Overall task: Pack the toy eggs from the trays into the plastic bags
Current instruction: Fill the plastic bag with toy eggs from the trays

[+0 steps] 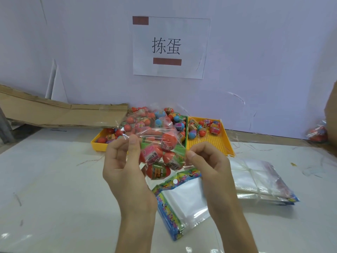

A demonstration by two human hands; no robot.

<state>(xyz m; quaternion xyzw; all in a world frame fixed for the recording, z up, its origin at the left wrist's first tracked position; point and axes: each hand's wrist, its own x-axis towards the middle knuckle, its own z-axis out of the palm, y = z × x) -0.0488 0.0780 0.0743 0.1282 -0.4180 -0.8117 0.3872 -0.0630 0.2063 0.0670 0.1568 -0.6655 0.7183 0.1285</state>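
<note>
From the head view, we hold one clear plastic bag (160,152) up in front of us, and it already carries several toy eggs (168,141), red, pink and green ones with printed bands. Our left hand (125,161) pinches the bag's upper left edge between thumb and fingertips; our right hand (206,159) pinches the right edge the same way. We judge this bag to be filled and at the closing stage, though we cannot tell whether its mouth is sealed yet.

Much is left. Directly behind the held bag sits the left yellow tray (98,145), still heaped with loose eggs (158,123) in red, blue and orange. Behind the bag and to its right, the right yellow tray (209,143) holds only a small cluster of eggs (202,126) at its far end, with most of its perforated floor bare. A green tray edge (184,128) shows between the two.

Below the bag, on the white table (54,179), lies a stack of empty bags (182,203) with bright printed header strips. To the right of the held bag lies a second, thicker pile of empty bags (259,181). Far to the right of the bag, by the wall, a small filled bag (317,133) seems to rest, which we take as finished work. Flattened cardboard (54,114) leans left of the trays, and a paper sign (169,47) hangs on the wall above.
</note>
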